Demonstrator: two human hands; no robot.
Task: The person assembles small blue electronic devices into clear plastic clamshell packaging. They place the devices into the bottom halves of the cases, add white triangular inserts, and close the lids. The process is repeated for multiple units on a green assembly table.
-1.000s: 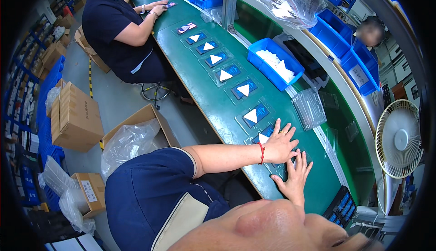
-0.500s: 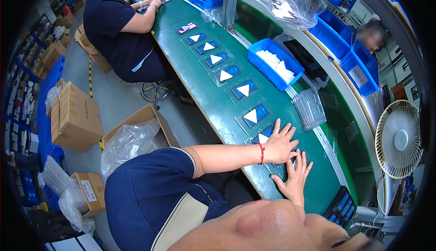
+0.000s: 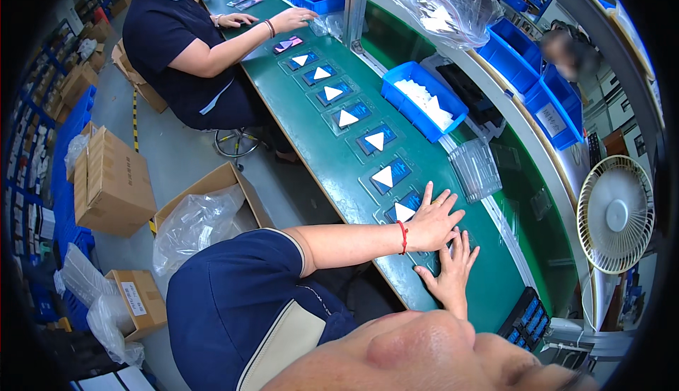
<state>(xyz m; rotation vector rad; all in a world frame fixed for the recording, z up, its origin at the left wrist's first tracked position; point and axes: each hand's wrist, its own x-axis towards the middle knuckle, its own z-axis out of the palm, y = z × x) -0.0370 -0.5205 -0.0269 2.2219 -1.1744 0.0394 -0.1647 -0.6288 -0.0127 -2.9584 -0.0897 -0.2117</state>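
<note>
My left hand (image 3: pixel 433 225), with a red cord at the wrist, lies flat on the green table (image 3: pixel 332 168), fingers spread. Just beyond it is a blue card with a white triangle (image 3: pixel 407 207) in a clear plastic tray, its near part hidden by the hand. My right hand (image 3: pixel 453 275) rests flat beside it, fingers apart, their tips close to the left palm; what lies beneath is mostly hidden. Another blue card with a white triangle (image 3: pixel 390 176) and several more in clear trays run in a row up the table. A pinkish card (image 3: pixel 288 44) ends the row.
A blue bin (image 3: pixel 442 128) of white triangular pieces and stacked clear trays (image 3: pixel 475 170) stand to the right. A black tray with blue pieces (image 3: pixel 525 324) sits at the near right, below a white fan (image 3: pixel 615 214). A co-worker (image 3: pixel 177 44) sits at far left, cartons (image 3: pixel 113 182) behind.
My hands stay spread flat; the left has shifted slightly, showing more of the card beyond it. The co-worker's hands have parted, one reaching across the table toward the clear plastic bag.
</note>
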